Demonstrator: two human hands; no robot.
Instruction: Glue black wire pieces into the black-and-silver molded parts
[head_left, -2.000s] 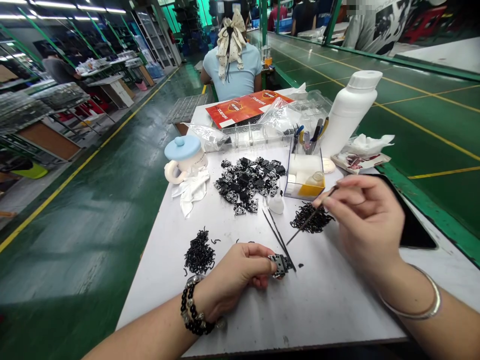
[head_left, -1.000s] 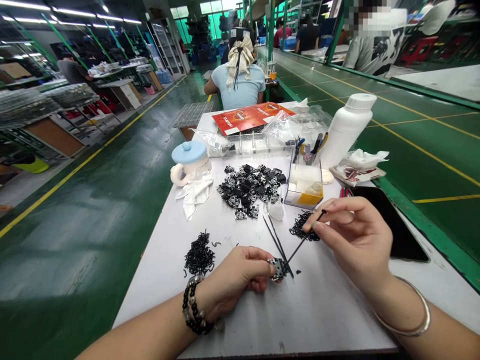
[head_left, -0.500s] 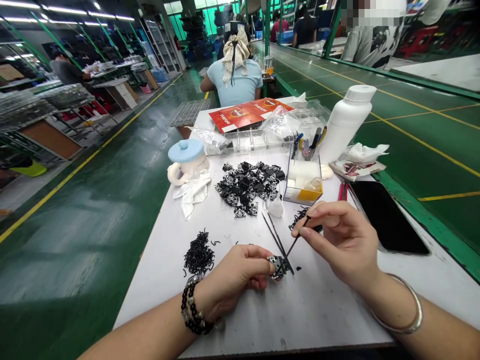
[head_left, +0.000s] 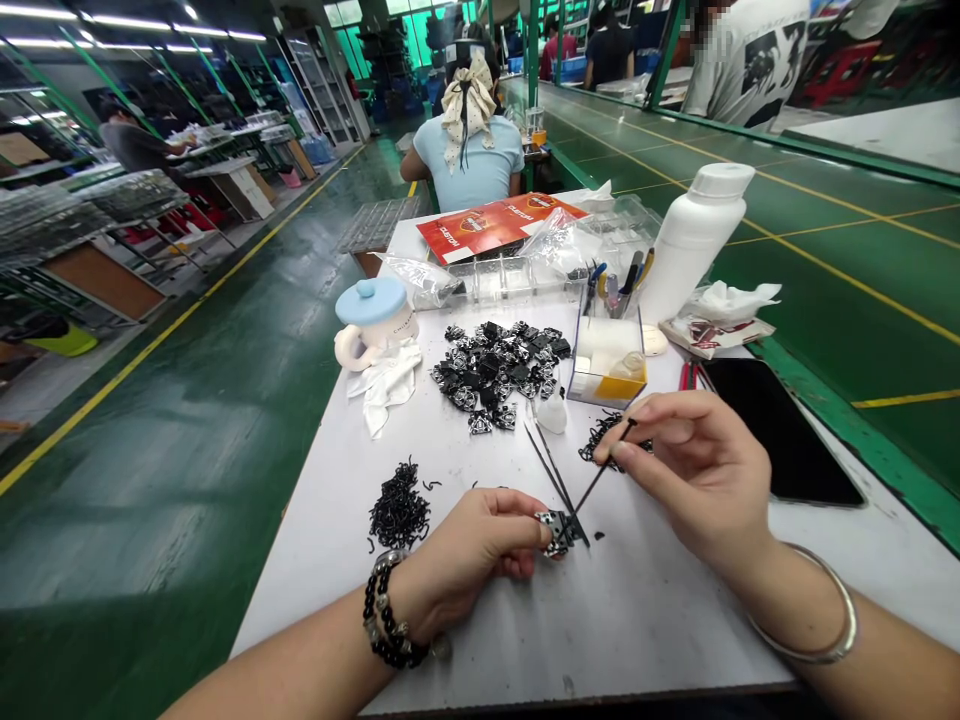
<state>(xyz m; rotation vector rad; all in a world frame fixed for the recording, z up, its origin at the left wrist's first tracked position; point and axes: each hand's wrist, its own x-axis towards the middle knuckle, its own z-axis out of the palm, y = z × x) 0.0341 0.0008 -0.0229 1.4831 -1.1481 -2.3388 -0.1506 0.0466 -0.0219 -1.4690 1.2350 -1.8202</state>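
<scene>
Over the table (head_left: 675,640), the right hand's (head_left: 697,470) pinched rod (head_left: 604,470) is now brought within working reach of the left hand's (head_left: 480,535) gripped part (head_left: 556,530)

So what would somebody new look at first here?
Probably the two hands in front: the left hand pinches a small black-and-silver part, and the right hand holds a thin dark rod slanting down to it. Behind them, a heap of black-and-silver pieces lies mid-table. Then the bright red sheet at the table's far end might catch the eye.
</scene>
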